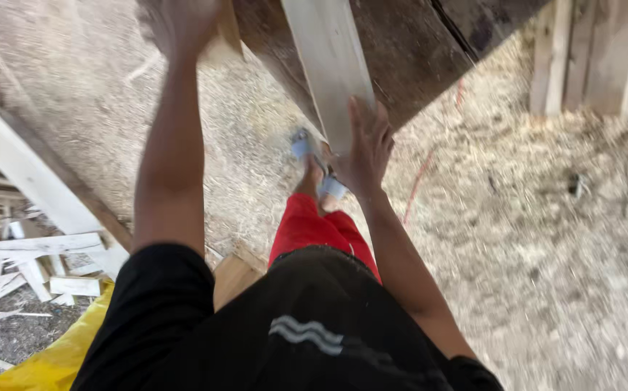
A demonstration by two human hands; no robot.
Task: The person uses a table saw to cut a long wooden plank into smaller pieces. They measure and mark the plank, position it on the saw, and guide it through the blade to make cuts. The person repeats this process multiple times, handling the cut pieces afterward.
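Note:
A pale wooden plank point(328, 61) runs from the top of the head view down to my right hand point(363, 148), which grips its near end. My left hand point(180, 25) is raised at the top left, blurred, closed on the edge of another light piece of wood point(226, 36). Below the plank lies a dark wooden bench top point(408, 51). My feet in blue sandals point(307, 148) and red trousers point(317, 228) show under my arms, on sawdust-covered ground.
A heap of pale wood offcuts point(35, 253) lies at the left, beside a long white board point(32, 177). A yellow sheet point(53, 358) sits at the bottom left. Upright timber posts point(592, 54) stand at the top right. A red cord point(419, 185) trails over the sawdust.

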